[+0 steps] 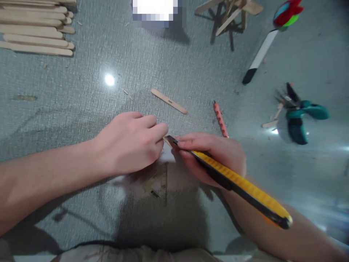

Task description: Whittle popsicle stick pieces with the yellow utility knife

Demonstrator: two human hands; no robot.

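Note:
My right hand (215, 154) is wrapped round a yellow and black utility knife (240, 182). Its blade end points up and left, close by the fingertips of my left hand (136, 140). Those left fingers are closed in a pinch on a wooden craft stick (167, 142); only a thin edge of it shows beside the blade, and the rest is hidden. Under the hands lie a white sheet of paper (170, 157) and a clear triangular ruler (164, 178). Just beyond the hands is another craft stick (169, 101) with a small slot in its middle.
Craft sticks (32, 31) are piled at the far left. A stick structure (231, 14) stands at the back, near a white marker (260, 56). A red pen (220, 118) and green-handled pliers (297, 112) lie to the right. Wood slivers (127, 94) are scattered about.

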